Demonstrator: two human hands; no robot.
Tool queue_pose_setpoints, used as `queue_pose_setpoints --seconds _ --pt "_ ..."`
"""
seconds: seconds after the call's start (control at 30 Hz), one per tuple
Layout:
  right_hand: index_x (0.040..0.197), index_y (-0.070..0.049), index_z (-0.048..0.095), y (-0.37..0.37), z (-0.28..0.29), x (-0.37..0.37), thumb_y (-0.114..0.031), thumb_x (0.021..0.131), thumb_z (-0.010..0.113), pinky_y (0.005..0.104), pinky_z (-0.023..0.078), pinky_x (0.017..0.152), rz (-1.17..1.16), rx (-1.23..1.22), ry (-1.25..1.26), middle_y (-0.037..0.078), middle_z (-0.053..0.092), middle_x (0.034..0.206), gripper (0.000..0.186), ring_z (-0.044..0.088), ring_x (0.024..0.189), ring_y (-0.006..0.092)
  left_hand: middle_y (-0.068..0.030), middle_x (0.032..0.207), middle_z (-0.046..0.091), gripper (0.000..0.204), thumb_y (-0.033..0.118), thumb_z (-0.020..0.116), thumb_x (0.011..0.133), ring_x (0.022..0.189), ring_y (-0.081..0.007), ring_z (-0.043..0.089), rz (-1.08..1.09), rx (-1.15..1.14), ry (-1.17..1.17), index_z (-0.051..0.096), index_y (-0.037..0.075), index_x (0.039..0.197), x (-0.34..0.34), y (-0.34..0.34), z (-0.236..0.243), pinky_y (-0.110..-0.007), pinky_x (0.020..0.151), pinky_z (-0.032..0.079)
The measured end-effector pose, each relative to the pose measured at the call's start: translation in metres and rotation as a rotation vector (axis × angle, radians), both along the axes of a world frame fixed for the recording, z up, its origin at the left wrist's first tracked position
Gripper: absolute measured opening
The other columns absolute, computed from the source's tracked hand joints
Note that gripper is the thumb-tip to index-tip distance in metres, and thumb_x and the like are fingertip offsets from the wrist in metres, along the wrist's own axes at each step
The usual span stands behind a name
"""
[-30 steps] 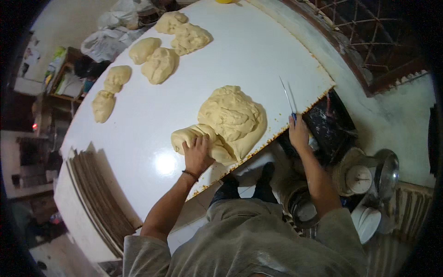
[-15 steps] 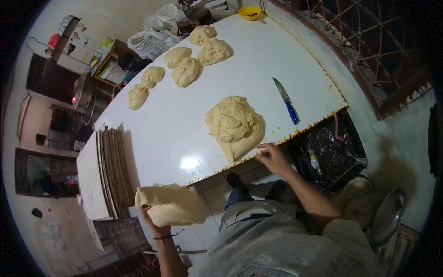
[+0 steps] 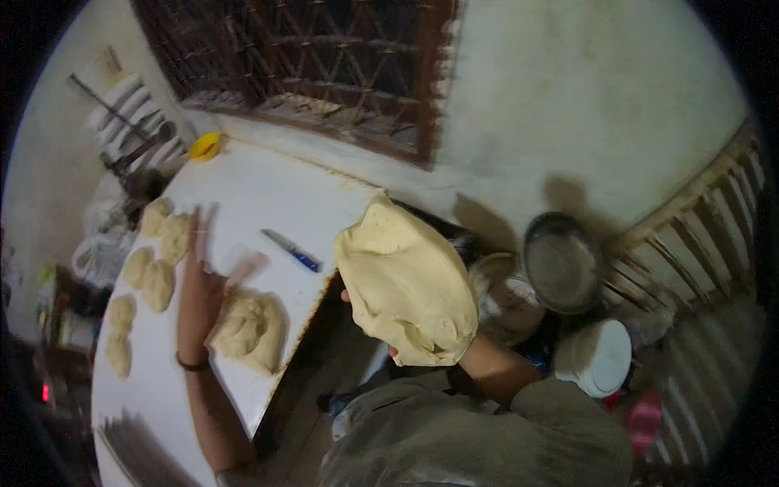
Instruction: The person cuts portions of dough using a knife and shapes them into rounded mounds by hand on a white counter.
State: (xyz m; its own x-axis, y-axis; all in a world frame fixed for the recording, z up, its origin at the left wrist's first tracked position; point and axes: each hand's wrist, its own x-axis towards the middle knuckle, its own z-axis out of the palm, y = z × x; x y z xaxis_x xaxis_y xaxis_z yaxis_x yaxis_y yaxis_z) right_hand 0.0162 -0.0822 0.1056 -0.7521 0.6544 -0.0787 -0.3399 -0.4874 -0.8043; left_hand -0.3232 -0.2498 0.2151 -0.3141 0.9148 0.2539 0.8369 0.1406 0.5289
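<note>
Head view: the right hand [image 3: 393, 352] supports a dough slab [image 3: 406, 280] from beneath, near centre; at its nine o'clock the blurred left hand [image 3: 208, 282] is spread wide. Farther out lie a round metal pan [image 3: 564, 268] at three, a white bucket [image 3: 600, 357] at four, a yellow bowl [image 3: 206, 147] at ten, contents unclear. The slab looks pale, smooth, thick, puckered around five o'clock.

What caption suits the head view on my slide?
Large slab of dough borne on the right hand, blurred left hand open over the white table.
</note>
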Motion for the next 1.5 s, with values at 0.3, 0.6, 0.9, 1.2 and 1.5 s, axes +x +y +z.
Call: queue_pose_setpoints --seconds 0.3,0.6,0.9,1.2,1.5 --pt "0.131 -0.003 0.061 0.113 0.126 0.294 -0.026 0.086 0.079 0.0366 0.052 0.095 -1.026 0.652 -0.669 0.014 0.067 0.123 0.054 0.064 0.112 0.0227 -0.0079 0.138 0.062 0.038 0.027 0.054 0.108 0.117 -0.0201 0.063 0.056 0.055 -0.778 0.058 0.005 0.139 0.053 0.011 -0.056 -0.034 0.097 0.051" --pt "0.128 -0.002 0.061 0.146 0.049 0.33 -0.021 0.08 0.081 0.0359 0.055 0.091 -0.724 0.81 -1.259 0.014 0.071 0.113 0.055 0.068 0.104 0.0227 -0.0047 0.125 0.068 0.032 0.029 0.062 0.105 0.106 -0.016 0.065 0.217 -0.079 -0.879 0.065 0.009 0.13 -0.005 -0.006 -0.17 -0.032 0.087 0.053" --pt "0.155 -0.017 0.038 0.128 0.022 0.284 -0.052 0.082 0.08 0.0519 0.033 0.118 -0.285 1.169 -1.921 0.021 0.038 0.157 0.091 0.04 0.144 0.0365 -0.0071 0.126 0.066 0.042 0.036 0.06 0.105 0.116 -0.0208 0.063 0.454 -0.147 -0.732 0.063 0.008 0.136 -0.048 -0.049 -0.199 -0.039 0.097 0.05" --pt "0.158 -0.018 0.038 0.158 0.001 0.292 -0.048 0.097 0.065 0.0511 0.029 0.119 -0.236 1.037 -1.635 0.017 0.038 0.158 0.073 0.035 0.147 0.0323 -0.0194 0.142 0.056 0.05 0.026 0.067 0.101 0.13 -0.0326 0.053 0.461 -0.059 -0.301 0.054 -0.001 0.141 -0.118 -0.092 -0.272 -0.045 0.112 0.042" --pt "0.144 -0.005 0.056 0.153 -0.001 0.128 -0.029 0.1 0.064 0.043 0.049 0.106 -1.005 1.24 -1.529 0.023 0.062 0.135 0.05 0.059 0.128 0.0364 -0.0056 0.169 0.031 0.06 0.053 0.04 0.105 0.159 -0.0288 0.017 0.563 -0.3 0.124 0.045 0.024 0.157 -0.134 -0.067 -0.302 -0.053 0.129 0.004"
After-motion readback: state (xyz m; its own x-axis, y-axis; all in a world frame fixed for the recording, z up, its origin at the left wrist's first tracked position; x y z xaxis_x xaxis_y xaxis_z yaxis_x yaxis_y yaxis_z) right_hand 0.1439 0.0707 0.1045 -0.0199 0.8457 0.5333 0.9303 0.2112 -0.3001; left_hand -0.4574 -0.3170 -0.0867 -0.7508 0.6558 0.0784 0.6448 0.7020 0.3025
